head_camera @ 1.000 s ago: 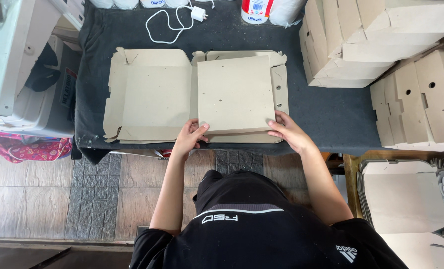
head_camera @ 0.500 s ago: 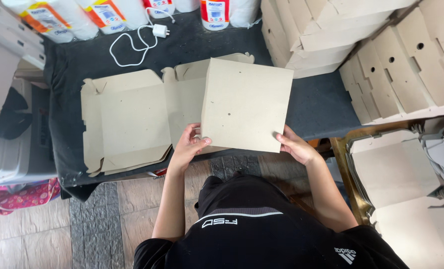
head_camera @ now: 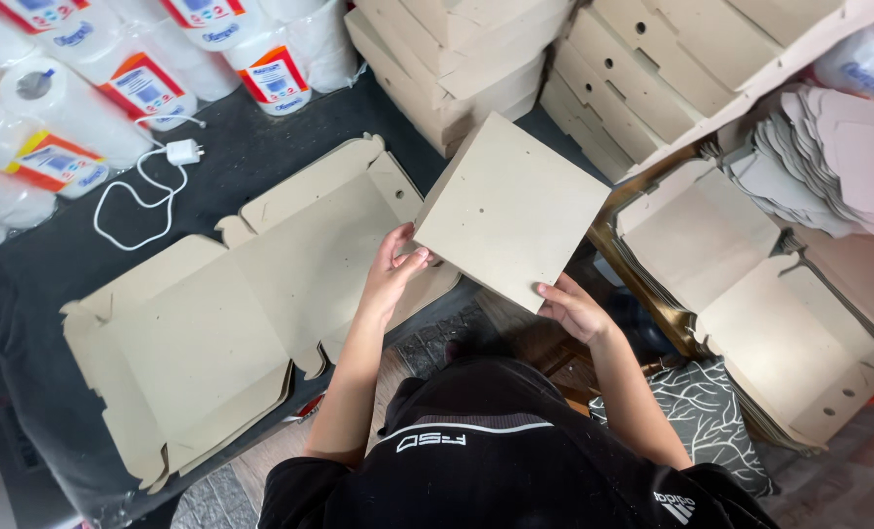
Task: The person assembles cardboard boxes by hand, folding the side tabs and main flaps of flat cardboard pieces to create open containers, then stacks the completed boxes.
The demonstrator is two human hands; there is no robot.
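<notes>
I am looking down at a dark table that is carrying a flat, unfolded cardboard blank, with wrapped paper rolls lying along its far edge and a white charger with its cable sitting just beside them. The folded cardboard box is being held up off the table, tilted, above the blank's right end. My left hand is gripping the box at its left lower edge, the fingers pressed together against the card with the thumb on top. My right hand is pinching the box's lower right corner, fingers curled under it. Stacks of finished boxes are standing at the far side of the table, and more flat blanks are piling up to the right
</notes>
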